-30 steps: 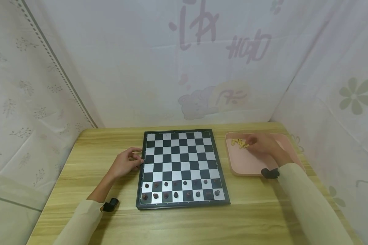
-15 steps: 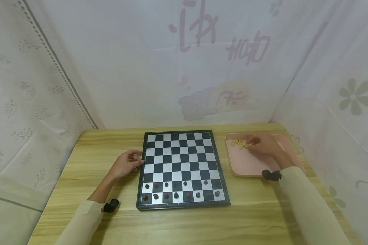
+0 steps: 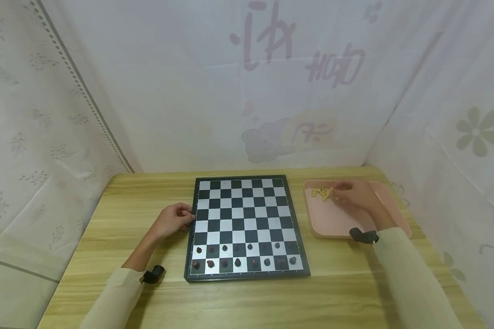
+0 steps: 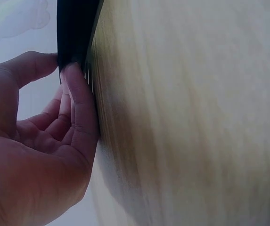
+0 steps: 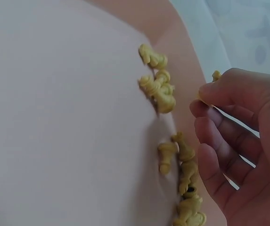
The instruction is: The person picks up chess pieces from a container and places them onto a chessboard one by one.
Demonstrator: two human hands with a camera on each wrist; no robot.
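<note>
A black-and-white chessboard (image 3: 243,224) lies on the table, with dark chess pieces (image 3: 237,262) standing along its two nearest rows. My left hand (image 3: 172,221) is at the board's left side; in the left wrist view its thumb and fingertips pinch the dark board edge (image 4: 76,33). Over the pink tray (image 3: 329,224), my right hand (image 3: 356,196) pinches a yellow chess piece (image 5: 216,76) between thumb and index finger, most of it hidden by the fingertips. Several more yellow chess pieces (image 5: 189,174) lie in the tray beside that hand.
The wood-grain table (image 3: 238,306) carries the board in the middle and the tray to its right. Patterned white curtains (image 3: 181,91) rise behind the table and on both sides. A black wrist device (image 3: 363,236) hangs by the right sleeve, over the tray's near rim.
My right hand has gathered a yellow chess piece from the pile and raised it slightly. The left fingers have drawn closer together at the board's edge.
</note>
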